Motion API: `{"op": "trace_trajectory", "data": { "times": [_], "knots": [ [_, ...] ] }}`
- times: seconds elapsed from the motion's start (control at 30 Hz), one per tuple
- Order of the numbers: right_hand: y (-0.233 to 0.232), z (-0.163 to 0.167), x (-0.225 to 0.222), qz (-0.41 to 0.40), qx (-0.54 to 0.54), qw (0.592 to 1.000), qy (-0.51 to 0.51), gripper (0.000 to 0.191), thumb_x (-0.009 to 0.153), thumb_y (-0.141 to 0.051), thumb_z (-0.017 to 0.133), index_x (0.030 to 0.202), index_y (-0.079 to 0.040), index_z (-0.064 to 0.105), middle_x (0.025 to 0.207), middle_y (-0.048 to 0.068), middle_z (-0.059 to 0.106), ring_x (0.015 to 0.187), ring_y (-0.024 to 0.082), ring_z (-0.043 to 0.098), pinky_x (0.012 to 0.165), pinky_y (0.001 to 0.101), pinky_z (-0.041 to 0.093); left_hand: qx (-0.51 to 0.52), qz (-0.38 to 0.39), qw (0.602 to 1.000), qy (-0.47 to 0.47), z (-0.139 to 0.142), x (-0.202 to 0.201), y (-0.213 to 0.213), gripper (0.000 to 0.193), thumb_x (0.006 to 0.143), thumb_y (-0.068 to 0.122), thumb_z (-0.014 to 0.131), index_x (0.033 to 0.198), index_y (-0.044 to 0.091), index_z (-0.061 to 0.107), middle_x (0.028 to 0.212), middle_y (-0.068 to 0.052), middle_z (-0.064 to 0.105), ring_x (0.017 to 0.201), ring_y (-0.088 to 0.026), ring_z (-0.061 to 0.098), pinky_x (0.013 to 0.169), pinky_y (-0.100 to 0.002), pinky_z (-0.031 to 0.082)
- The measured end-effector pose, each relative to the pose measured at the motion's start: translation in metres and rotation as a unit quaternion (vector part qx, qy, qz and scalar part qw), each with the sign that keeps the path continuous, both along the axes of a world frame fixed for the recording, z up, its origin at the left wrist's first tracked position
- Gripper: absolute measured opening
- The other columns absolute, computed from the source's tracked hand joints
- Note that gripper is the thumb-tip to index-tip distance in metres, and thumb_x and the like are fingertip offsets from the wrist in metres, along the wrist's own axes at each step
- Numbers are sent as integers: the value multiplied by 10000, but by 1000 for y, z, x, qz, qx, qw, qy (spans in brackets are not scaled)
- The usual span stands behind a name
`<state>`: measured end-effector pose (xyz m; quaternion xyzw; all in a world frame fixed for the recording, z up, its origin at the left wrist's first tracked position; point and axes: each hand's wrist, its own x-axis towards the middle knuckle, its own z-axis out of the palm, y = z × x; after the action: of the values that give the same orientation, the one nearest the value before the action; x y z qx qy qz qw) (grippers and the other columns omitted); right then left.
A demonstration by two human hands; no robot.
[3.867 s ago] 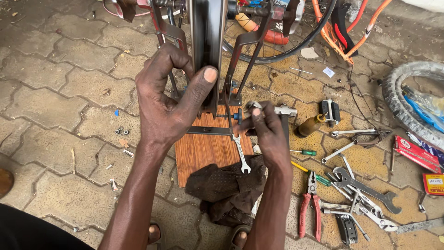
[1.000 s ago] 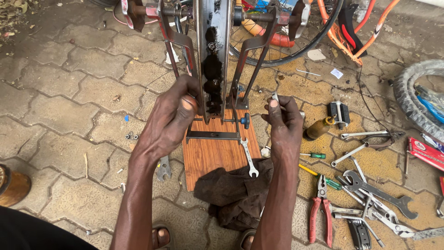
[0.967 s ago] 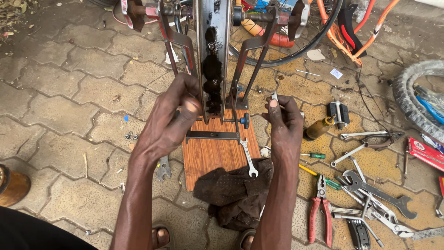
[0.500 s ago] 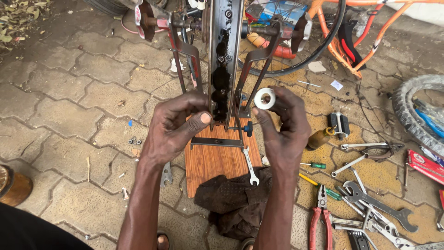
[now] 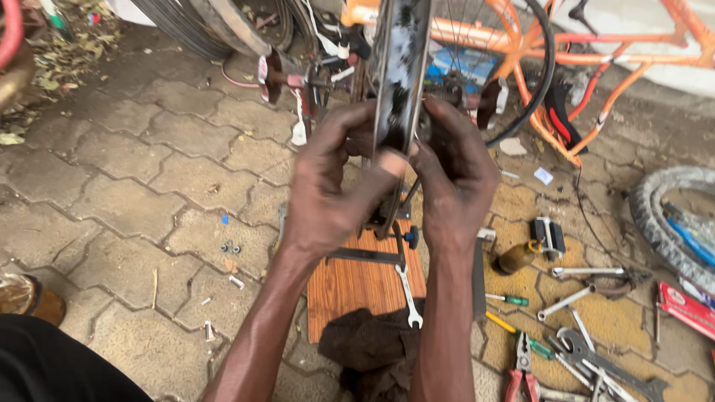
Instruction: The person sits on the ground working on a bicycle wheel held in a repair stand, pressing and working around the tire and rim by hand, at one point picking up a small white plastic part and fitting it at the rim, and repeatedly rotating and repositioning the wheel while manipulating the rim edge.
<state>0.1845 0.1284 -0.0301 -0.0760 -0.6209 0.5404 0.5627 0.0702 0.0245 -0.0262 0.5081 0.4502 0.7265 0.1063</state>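
Your left hand (image 5: 328, 197) and right hand (image 5: 454, 179) both close their grip around the upright rim (image 5: 398, 82), above the board (image 5: 357, 286).

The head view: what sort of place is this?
Probably an outdoor bicycle repair spot. Both hands, left and right, hold a wheel rim over paving stones, with spanners, pliers and an orange bicycle around.
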Motion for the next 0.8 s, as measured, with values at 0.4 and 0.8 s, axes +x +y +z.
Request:
{"op": "trace_trajectory", "data": {
  "times": [0.4,0.8],
  "knots": [
    [65,24,-48,126,-110,984,-55,303,1061,-42,670,1346,55,702,1155,127,731,922,142,653,772,300,538,21,224,951,211,41,-1,32,891,902,379,827,1586,53,359,1592,-172,372,1481,-295,368,1258,-466,295],
    [54,29,-68,96,31,990,98,326,1074,-142,711,1372,-22,657,1177,62,726,1015,132,693,875,279,588,44,176,976,121,37,1,33,873,908,333,837,1586,80,347,1574,-157,402,1450,-281,465,1203,-446,473]
  ]
}}
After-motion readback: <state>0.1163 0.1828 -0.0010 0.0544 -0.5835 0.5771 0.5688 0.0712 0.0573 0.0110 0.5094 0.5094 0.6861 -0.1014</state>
